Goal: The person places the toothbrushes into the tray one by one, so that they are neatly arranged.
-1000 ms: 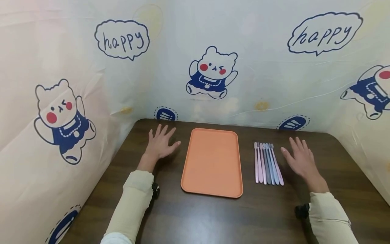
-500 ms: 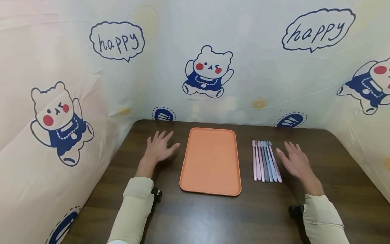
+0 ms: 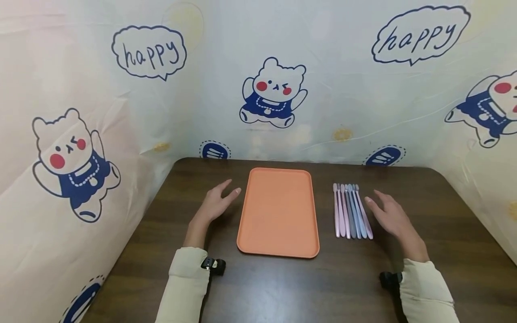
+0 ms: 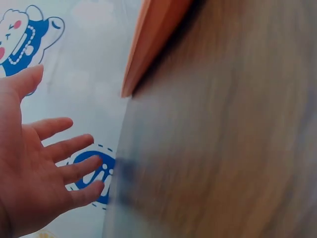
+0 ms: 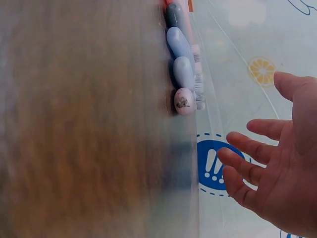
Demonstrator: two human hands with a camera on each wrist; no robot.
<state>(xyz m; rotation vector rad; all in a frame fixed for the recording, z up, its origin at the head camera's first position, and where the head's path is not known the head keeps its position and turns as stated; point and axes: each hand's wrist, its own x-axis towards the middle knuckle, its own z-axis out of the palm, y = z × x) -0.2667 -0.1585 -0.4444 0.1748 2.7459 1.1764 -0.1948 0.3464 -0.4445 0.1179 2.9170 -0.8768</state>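
Printed sheeting (image 3: 343, 98) is backing the counter (image 3: 282, 287). The left hand (image 3: 216, 205) is hovering empty and spread beside the tray (image 3: 278, 213); toothbrushes (image 3: 351, 213) are lying in a row rightward, the right hand (image 3: 392, 216) hovering just beyond, also empty and spread; its low sweep could be scattering them.

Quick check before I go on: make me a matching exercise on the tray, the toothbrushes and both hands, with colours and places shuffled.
1. Tray
2. Toothbrushes
3. Left hand
4. Right hand

A. Pink, blue and grey, in a row
B. Empty, nearest the toothbrushes
C. Orange, on the table
D. Empty, nearest the tray

Pairs: 1-C, 2-A, 3-D, 4-B
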